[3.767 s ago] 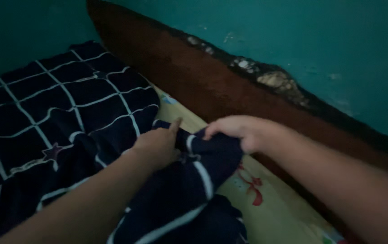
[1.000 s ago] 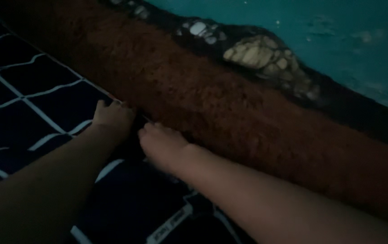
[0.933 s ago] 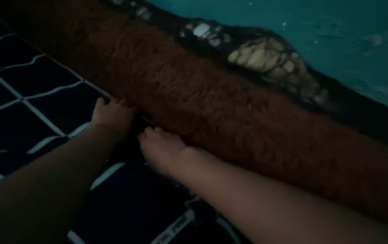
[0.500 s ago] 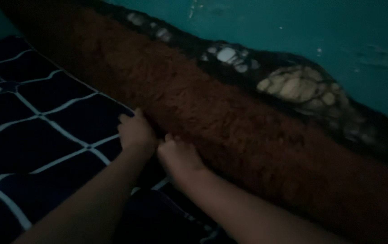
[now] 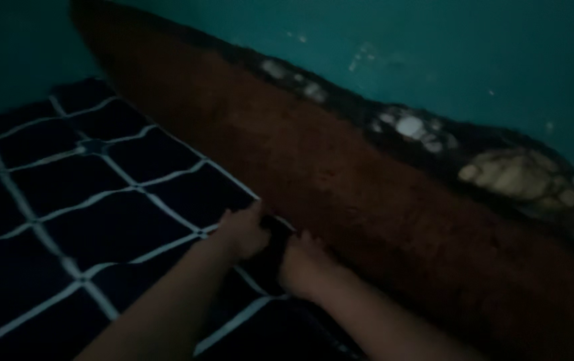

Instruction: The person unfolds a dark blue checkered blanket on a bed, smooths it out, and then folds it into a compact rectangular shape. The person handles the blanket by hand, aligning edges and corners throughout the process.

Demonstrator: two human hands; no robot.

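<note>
Both hands point(image 5: 273, 251) press sheet point(image 5: 99, 200) edge.

Both hands point(image 5: 273, 251) are pressed on the sheet's point(image 5: 99, 207) edge — the wall's base band point(image 5: 367, 200) lying at two o'clock.

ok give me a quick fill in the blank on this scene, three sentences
1. Both hands, left hand and right hand, rest on the dark navy cloth with a white ____ pattern.
2. The cloth's edge lies beside a reddish-brown ____ band of wall.
3. Above it, the painted wall is ____.

Missing words: grid; lower; teal
</note>
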